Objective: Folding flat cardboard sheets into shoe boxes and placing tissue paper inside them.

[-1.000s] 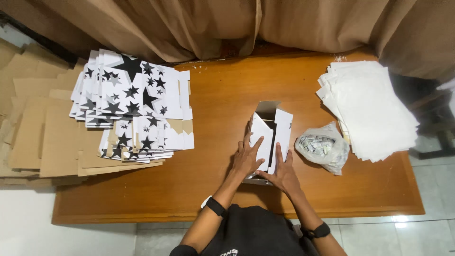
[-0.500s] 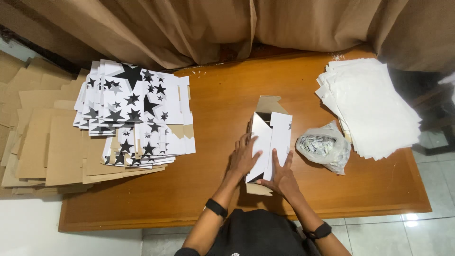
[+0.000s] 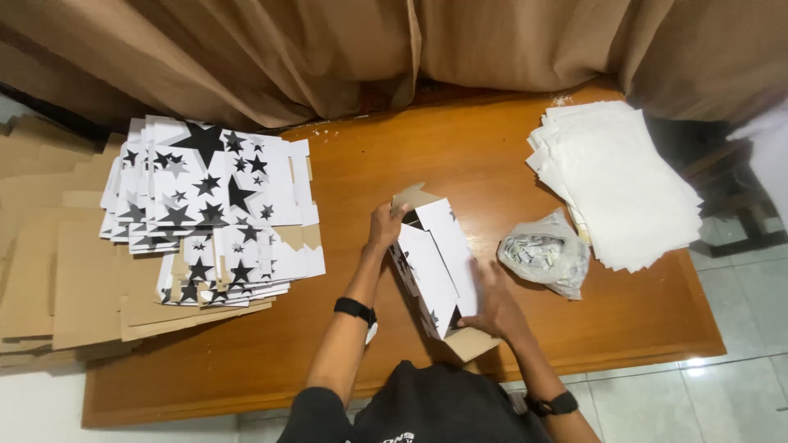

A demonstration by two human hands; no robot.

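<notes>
The half-folded white box (image 3: 435,267) now lies tilted on the wooden table (image 3: 345,344), turned from its upright stance a moment ago. The left hand (image 3: 384,226) has slid up to clasp its far end; the right hand (image 3: 492,308) grips the near brown flap, fingers apparently closed, though partly hidden. Assembly looks midway.

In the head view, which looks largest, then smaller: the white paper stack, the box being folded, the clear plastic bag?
1. White paper stack.
2. Box, held in both hands, a bit nearer the camera.
3. Clear plastic bag, clearly smallest.
</notes>
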